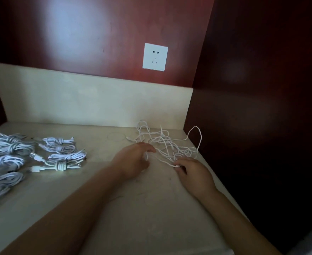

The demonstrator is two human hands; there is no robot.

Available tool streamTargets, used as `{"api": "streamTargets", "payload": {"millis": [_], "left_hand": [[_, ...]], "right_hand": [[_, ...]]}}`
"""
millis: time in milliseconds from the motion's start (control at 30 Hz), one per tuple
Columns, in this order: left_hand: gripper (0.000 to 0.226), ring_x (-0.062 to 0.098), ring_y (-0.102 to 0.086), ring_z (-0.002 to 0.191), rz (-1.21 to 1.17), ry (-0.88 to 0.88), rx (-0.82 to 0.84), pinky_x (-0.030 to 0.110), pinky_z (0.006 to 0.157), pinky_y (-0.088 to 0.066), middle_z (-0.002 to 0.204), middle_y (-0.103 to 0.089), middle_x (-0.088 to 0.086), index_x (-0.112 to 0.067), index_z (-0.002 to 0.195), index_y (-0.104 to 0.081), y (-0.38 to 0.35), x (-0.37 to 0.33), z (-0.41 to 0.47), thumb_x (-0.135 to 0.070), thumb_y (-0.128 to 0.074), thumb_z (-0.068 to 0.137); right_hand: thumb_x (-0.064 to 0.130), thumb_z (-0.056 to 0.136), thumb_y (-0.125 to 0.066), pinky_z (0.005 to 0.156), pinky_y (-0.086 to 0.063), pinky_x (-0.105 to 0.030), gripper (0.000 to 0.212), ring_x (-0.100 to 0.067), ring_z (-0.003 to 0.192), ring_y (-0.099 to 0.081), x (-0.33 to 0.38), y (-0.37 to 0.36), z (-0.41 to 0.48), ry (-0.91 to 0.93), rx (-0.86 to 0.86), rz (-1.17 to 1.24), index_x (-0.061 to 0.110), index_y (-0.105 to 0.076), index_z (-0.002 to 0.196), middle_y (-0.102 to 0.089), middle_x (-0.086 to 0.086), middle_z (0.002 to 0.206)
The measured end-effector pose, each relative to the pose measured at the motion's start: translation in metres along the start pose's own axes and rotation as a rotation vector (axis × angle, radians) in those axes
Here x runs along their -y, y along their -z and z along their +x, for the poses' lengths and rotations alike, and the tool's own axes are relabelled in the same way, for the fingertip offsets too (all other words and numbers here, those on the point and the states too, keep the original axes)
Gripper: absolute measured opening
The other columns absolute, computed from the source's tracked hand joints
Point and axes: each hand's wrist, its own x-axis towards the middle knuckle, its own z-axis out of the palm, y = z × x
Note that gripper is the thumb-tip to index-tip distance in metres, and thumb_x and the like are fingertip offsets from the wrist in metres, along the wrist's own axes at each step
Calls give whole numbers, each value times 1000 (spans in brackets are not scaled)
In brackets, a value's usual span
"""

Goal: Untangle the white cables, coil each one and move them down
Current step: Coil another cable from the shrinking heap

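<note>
Below the wall socket (155,57) and slightly to its right, the tangle of white cables (167,144) lies loose on the surface (151,208). The right hand (193,173) pinches a cable end (177,165) in its fingers. The left hand (133,160) curls at the tangle's edge, and I cannot tell if it grips. Coiled bundles (63,157) sit down-left of the socket. The cords look light, limp and quick to snag, so a plug end seems the best hold.

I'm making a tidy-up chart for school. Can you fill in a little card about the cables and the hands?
Tangled cables: loose white heap, far right corner of counter
Coiled cables: several tied bundles, left side
Left hand: at the heap's near edge, grip unclear
Right hand: pinches one strand
Socket: white, on the red wall, nothing plugged in
</note>
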Motion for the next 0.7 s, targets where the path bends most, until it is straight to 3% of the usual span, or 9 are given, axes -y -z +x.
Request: {"api": "streamTargets", "payload": {"millis": [100, 233, 300, 400, 467, 533, 600, 700], "left_hand": [[41, 13, -60, 106, -74, 38, -60, 31, 93, -47, 118, -63, -9, -26, 121, -63, 0, 5, -6, -17, -69, 81], [20, 4, -62, 82, -221, 95, -198, 25, 77, -49, 92, -68, -14, -33, 104, -68, 4, 13, -11, -31, -68, 84], [12, 1, -62, 70, -321, 126, -289, 20, 68, -47, 79, -69, -12, -35, 92, -70, 10, 9, -8, -25, -69, 87], [23, 1, -67, 70, -438, 103, -342, 17, 68, -49, 76, -72, -15, -35, 81, -70, 19, 1, -7, -13, -66, 84], [18, 6, -70, 70, -516, 103, -324, 24, 71, -54, 74, -73, -13, -32, 76, -73, 23, 0, -7, -19, -61, 76], [14, 9, -69, 67, -584, 104, -301, 28, 68, -55, 72, -74, -8, -30, 80, -74, 25, -1, -8, -26, -62, 75], [10, 12, -71, 70, -704, 137, -262, 29, 67, -55, 77, -76, -1, -26, 94, -73, 25, -6, -6, -22, -64, 90], [18, 11, -72, 86, -728, 213, -295, 30, 79, -56, 90, -75, -3, -22, 111, -64, 30, -4, -5, -25, -50, 101]], "right_hand": [[20, 90, -63, 88, -39, -19, 19, -15, 111, -59, 0, -5, 0, 7, -38, -22, 24, -75, 106, -69, 8, 116], [19, 88, -66, 88, -38, -18, 18, -15, 111, -58, -3, -11, -4, 18, -73, -12, 25, -75, 102, -68, 9, 112], [21, 87, -66, 89, -38, -20, 21, -16, 112, -57, -4, -10, -1, 34, -86, -28, 25, -75, 106, -68, 8, 113], [38, 84, -55, 93, -40, -24, 35, -18, 111, -59, 0, -9, 0, 44, -85, -56, 23, -75, 109, -69, 7, 113], [48, 83, -44, 99, -42, -29, 46, -17, 113, -58, 3, -8, -2, 53, -79, -94, 26, -74, 110, -68, 9, 114], [53, 85, -40, 108, -38, -36, 50, -17, 121, -55, 5, -8, -2, 84, -66, -136, 27, -70, 115, -66, 10, 119], [53, 87, -37, 118, -25, -42, 52, -17, 129, -50, 15, -5, -1, 117, -70, -148, 28, -66, 122, -64, 9, 125], [46, 92, -34, 122, -8, -41, 48, -15, 132, -48, 45, 0, 10, 160, -116, -91, 28, -65, 124, -65, 6, 127]]}}
